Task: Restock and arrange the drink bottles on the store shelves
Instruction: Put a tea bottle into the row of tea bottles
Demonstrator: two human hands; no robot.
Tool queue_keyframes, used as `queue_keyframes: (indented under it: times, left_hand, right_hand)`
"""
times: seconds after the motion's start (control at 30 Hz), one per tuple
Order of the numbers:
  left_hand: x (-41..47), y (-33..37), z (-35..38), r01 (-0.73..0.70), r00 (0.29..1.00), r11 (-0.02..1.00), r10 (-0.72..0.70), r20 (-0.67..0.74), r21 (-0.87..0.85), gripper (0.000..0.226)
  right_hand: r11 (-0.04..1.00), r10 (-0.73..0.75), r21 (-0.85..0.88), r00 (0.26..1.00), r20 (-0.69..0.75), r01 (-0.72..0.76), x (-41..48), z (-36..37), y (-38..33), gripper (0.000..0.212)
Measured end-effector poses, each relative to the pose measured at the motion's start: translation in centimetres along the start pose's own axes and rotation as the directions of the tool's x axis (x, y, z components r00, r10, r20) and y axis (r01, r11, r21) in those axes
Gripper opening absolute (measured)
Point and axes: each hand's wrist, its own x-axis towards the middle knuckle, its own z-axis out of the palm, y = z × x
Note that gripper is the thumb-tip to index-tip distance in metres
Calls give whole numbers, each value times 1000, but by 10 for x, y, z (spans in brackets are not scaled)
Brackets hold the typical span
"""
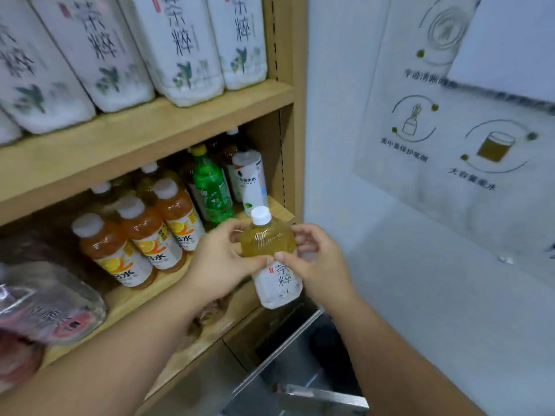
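A tea bottle (271,253) with yellow liquid, a white cap and a white label is held upright in front of the lower wooden shelf (135,298). My left hand (222,259) grips its left side and my right hand (312,259) its right side, thumbs meeting on the front. On the shelf behind stand three orange drink bottles (141,235) in a diagonal row, a green bottle (210,187) and a white-labelled bottle (250,178). The shelf above carries several large white-labelled tea bottles (177,46).
A wooden upright (294,115) closes the shelf on the right, with a white wall and a printed poster (450,115) beyond. Pink-labelled bottles (45,310) lie blurred at the left edge. A metal frame (300,385) sits low, below the shelf.
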Motion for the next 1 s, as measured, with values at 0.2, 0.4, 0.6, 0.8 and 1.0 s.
queue_keyframes:
  times: [0.2,0.4,0.6,0.8,1.0]
  left_hand:
    - [-9,78,-55,-101,980,995,100,-171,3,59]
    - [-16,131,-122,-191,928,977,146,-342,-100,65]
    - [-13,181,-180,-294,835,956,256,-487,-2,63]
    - [4,189,-218,-277,785,961,223,-578,-4,48]
    - [25,180,-236,-262,766,965,203,-610,-8,46]
  right_hand:
    - [978,-126,167,992,-12,126,9,5,-73,32]
    - [922,-384,80,922,47,379,31,15,-167,36]
    - [835,-545,89,838,7,542,58,39,-240,37]
    - [834,-549,86,805,226,545,86,63,-263,67]
    - [816,-570,80,776,269,572,109,84,-262,83]
